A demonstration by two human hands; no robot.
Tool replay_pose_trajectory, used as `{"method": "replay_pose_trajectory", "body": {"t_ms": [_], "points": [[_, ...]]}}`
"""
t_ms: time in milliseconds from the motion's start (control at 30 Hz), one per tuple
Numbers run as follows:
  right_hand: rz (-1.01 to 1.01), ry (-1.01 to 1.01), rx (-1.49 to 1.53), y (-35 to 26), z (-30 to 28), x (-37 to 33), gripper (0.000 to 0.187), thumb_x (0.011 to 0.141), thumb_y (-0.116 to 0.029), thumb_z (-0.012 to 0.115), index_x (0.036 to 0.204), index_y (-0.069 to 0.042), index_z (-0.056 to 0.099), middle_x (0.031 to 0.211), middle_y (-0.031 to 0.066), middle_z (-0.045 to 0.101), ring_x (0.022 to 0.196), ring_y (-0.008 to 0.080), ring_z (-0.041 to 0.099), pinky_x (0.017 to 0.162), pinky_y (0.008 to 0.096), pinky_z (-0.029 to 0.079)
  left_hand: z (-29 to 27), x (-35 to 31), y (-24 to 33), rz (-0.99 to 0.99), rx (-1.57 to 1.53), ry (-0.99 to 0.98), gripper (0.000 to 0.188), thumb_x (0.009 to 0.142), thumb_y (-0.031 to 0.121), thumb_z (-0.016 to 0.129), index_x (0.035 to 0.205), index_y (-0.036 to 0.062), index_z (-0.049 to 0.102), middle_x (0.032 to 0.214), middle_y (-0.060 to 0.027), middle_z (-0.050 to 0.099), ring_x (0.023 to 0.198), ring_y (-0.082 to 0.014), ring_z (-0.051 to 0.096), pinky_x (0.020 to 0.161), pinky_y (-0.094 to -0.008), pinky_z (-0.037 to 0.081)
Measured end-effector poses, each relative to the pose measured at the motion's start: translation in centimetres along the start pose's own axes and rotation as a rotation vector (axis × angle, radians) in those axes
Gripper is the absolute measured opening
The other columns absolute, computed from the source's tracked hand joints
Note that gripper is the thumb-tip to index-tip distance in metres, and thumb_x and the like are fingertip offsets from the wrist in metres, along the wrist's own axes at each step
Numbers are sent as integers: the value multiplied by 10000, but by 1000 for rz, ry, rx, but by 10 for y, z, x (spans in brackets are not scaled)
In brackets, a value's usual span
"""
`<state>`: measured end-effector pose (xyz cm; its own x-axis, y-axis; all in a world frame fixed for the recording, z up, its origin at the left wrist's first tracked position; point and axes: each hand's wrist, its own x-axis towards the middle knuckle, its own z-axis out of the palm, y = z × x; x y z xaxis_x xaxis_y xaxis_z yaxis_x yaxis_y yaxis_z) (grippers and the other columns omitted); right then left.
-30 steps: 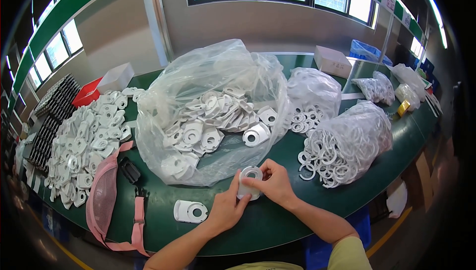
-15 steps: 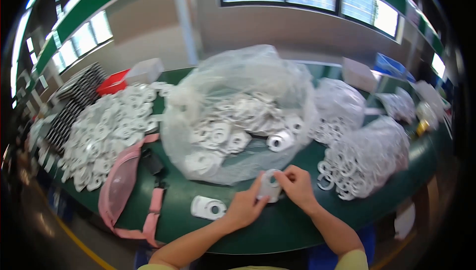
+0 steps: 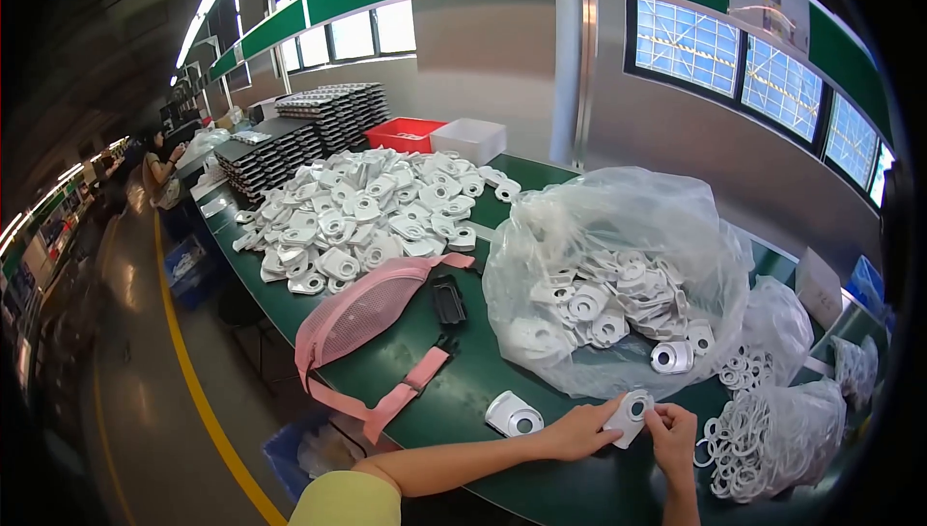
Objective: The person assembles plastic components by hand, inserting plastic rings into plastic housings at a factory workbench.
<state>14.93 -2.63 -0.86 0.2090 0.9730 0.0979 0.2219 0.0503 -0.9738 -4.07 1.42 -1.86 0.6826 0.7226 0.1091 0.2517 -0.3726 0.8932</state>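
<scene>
Between my two hands is a white plastic plate (image 3: 628, 424) with a round hole, tilted up just in front of the clear plastic bag. My left hand (image 3: 583, 432) grips it by the left and lower edge. The fingers of my right hand (image 3: 673, 432) pinch at its right edge, close to the hole; whether a small part sits in them I cannot make out. Left of my left hand, a similar white plate (image 3: 514, 416) lies on the green table (image 3: 454, 439). The open plastic bag (image 3: 521, 265) beyond my hands holds many such white plates (image 3: 628, 294).
A large heap of white plates (image 3: 357, 207) covers the far left. A pink mesh waist bag (image 3: 362, 318) and a black clip-like object (image 3: 448, 300) lie nearer. Bagged white rings (image 3: 758, 449) stand at right. Behind are a red bin (image 3: 401, 135) and stacked trays (image 3: 328, 111). A person (image 3: 162, 169) stands far left.
The view has turned left, so the table's contents sit farther right in the picture and the aisle shows. Both hands stay on the white plate in front of the bag.
</scene>
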Motion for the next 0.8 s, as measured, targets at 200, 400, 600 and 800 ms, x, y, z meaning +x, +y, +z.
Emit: {"method": "replay_pose_trajectory", "body": {"t_ms": [200, 400, 600, 800], "points": [[-106, 69, -168, -7, 3, -7, 242, 875, -153, 571, 774, 54, 645, 600, 75, 629, 510, 78, 544, 483, 212, 400, -68, 9, 12, -371, -297, -234, 356, 862, 231, 535, 1157, 42, 474, 714, -61, 591, 549, -150, 587, 498, -276, 513], [-136, 129, -233, -13, 2, -1, 206, 860, -140, 576, 788, 40, 647, 611, 81, 636, 526, 90, 561, 498, 225, 414, -299, 5, -29, -253, 86, 348, 46, 753, 38, 617, 759, 50, 573, 610, -27, 494, 553, -117, 536, 505, -269, 454], [-126, 164, -321, -4, -7, 1, 177, 856, -138, 601, 811, 25, 657, 637, 60, 643, 564, 76, 577, 525, 210, 430, -408, -25, -5, -191, -624, 1088, 588, 896, 321, 562, 1402, 175, 299, 1229, -249, 495, 1060, -325, 552, 904, -390, 455], [-271, 226, -469, -6, -9, 3, 125, 811, -114, 645, 862, 0, 652, 732, 98, 651, 594, 167, 611, 565, 261, 461, -279, -36, 21, -308, 284, 393, 378, 845, 196, 603, 1193, 59, 542, 1061, -40, 578, 932, -129, 553, 785, -289, 454]]}}
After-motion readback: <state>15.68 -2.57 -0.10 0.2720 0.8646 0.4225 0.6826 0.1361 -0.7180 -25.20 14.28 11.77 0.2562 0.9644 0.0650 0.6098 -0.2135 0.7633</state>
